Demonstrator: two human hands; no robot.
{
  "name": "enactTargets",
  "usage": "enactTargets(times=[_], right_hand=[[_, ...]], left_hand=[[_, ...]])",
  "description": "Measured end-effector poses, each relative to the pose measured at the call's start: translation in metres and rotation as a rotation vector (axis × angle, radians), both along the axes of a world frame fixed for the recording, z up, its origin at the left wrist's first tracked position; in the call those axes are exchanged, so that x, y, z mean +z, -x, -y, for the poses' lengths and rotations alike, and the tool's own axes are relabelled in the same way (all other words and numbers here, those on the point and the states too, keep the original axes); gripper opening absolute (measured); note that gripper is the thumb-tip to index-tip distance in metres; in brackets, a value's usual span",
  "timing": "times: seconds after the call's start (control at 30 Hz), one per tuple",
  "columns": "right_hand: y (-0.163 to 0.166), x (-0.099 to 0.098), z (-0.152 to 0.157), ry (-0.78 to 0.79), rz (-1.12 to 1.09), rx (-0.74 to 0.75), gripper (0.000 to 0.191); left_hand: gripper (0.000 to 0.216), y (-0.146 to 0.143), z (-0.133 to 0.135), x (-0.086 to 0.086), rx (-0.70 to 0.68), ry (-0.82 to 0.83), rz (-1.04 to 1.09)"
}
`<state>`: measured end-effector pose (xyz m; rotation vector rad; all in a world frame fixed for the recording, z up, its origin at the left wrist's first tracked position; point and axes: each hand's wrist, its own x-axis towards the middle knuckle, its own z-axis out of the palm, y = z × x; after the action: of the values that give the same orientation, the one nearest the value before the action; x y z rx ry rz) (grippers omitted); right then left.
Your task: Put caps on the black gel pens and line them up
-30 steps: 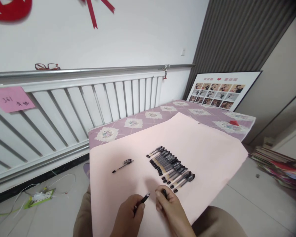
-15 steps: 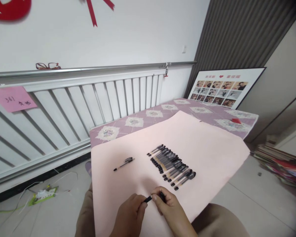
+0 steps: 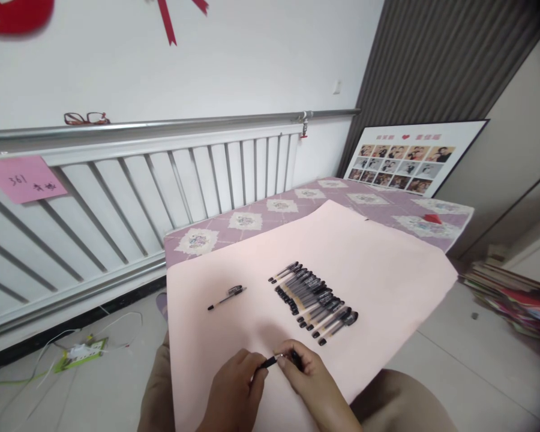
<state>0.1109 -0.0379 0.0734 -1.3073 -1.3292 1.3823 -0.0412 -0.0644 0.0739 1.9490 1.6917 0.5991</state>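
Observation:
Low over the pink sheet [image 3: 387, 258], a black-gripped pen [image 3: 268, 362] is held between my two hands. My left hand [image 3: 238, 387] is closed around its body, which is mostly hidden by the fingers. At the pen's pale tip, my right hand [image 3: 312, 378] pinches with thumb and forefinger. A black piece that looks like a pen cap [image 3: 297, 359] shows inside its curled fingers. Ahead of my hands, several capped black pens [image 3: 315, 297] lie side by side in a slanted row. One separate pen [image 3: 227, 297] lies to the left of them.
A purple patterned cloth [image 3: 270, 222] shows beyond the sheet, with a small red object [image 3: 433, 219] on it. Behind stands a white radiator [image 3: 220, 174]. A framed photo board [image 3: 416, 156] leans at the back right. A power strip [image 3: 83, 355] lies on the floor at left.
Slightly more of the pen's pale tip shows between my hands. Both hands stay almost in place, and the pens on the sheet have not moved. The view shifts a little.

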Motion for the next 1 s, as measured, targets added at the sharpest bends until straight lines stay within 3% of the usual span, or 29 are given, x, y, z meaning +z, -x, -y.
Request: enactTargets(times=[0.23, 0.43, 0.7, 0.87, 1.0], right_hand=[[-0.0023, -0.0041, -0.0017, -0.021, 0.085, 0.03, 0.023], [-0.0073, -0.0069, -0.0035, -0.051, 0.059, 0.107, 0.014], [-0.0067, -0.0065, -0.0014, -0.065, 0.025, 0.191, 0.013], [-0.0048, -0.006, -0.003, -0.061, 0.039, 0.055, 0.019], [-0.003, -0.0083, -0.0027, -0.073, 0.162, 0.087, 0.026]], left_hand=[[0.018, -0.0007, 0.0011, 0.0006, -0.009, -0.03, -0.022], [0.022, 0.0023, -0.0007, 0.001, -0.04, 0.04, 0.015], [0.016, 0.0008, -0.0031, -0.0041, -0.014, 0.102, 0.232], [0.014, -0.0034, -0.0018, 0.001, -0.013, -0.002, 0.134], [0.015, -0.0051, -0.0007, 0.0033, -0.013, -0.029, 0.008]])
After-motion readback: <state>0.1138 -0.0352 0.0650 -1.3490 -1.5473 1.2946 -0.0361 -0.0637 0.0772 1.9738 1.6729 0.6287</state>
